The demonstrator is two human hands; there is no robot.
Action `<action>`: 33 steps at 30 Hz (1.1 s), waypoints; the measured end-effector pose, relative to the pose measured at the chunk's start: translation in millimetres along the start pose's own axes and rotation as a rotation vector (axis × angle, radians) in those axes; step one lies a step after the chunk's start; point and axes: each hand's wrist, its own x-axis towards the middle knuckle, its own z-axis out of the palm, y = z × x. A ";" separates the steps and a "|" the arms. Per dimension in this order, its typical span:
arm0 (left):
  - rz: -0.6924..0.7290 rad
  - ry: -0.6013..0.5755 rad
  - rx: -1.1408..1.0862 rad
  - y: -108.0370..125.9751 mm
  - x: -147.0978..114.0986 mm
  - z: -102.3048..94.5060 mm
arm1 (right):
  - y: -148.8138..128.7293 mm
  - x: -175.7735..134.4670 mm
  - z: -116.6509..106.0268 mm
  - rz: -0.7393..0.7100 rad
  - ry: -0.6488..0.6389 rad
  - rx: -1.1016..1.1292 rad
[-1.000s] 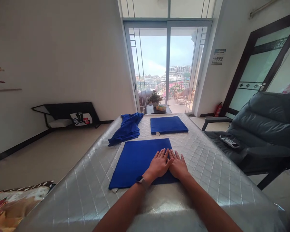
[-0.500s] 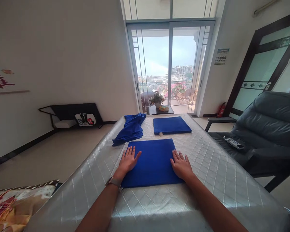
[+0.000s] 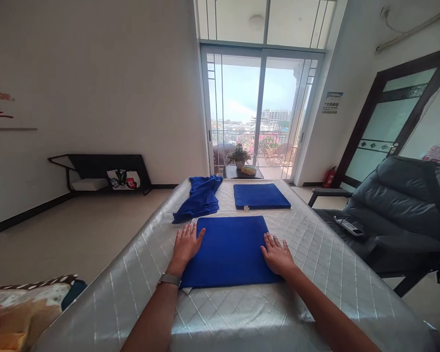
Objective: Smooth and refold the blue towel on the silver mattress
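Observation:
In front of me a folded blue cloth (image 3: pixel 229 252) lies flat as a neat rectangle on a silvery quilted table cover (image 3: pixel 242 313). My left hand (image 3: pixel 187 244) rests on its left edge, fingers stretched out and apart. On the opposite edge lies my right hand (image 3: pixel 278 253), also flat with spread fingers. Neither hand grips anything. Beyond, to the right, is a second folded blue cloth (image 3: pixel 261 195) with a small white tag at its front edge. A crumpled blue cloth (image 3: pixel 201 198) lies loosely at the far left.
A dark padded armchair (image 3: pixel 399 205) with a white remote-like device (image 3: pixel 350 227) on its seat stands at the right. A potted plant (image 3: pixel 240 155) sits on a small table beyond. Patterned fabric (image 3: pixel 25 303) is at the lower left; a black rack (image 3: pixel 106 171) stands by the wall.
My left hand has slid outward to the left edge of the folded cloth. My right hand has shifted slightly right. The camera view has tilted slightly upward.

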 end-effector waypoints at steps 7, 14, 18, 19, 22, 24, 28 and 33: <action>0.075 0.132 -0.185 -2.9 4.8 -3.6 | -7.0 17.3 -33.6 -0.024 -0.063 -0.075; 0.058 0.240 -0.370 -7.8 9.9 -3.7 | -14.8 58.1 -24.9 0.031 0.015 0.006; 0.058 0.293 -0.611 -4.1 10.1 -10.9 | -6.8 70.3 -1.7 0.047 0.048 0.079; 0.057 0.308 -0.694 -1.8 9.6 -13.7 | -5.2 71.3 1.9 0.041 0.052 0.093; 0.038 0.285 -0.944 10.8 5.5 -22.5 | -2.8 71.8 5.8 0.025 0.058 0.119; 0.005 0.169 -1.110 24.2 0.5 -27.4 | -3.0 71.5 4.9 0.021 0.056 0.127; -0.029 -0.151 -1.603 58.3 -12.0 -33.9 | -4.2 70.0 1.9 0.014 0.053 0.158; 0.027 -0.430 -1.970 95.0 -20.3 -36.5 | -4.8 66.6 0.2 0.010 0.064 0.217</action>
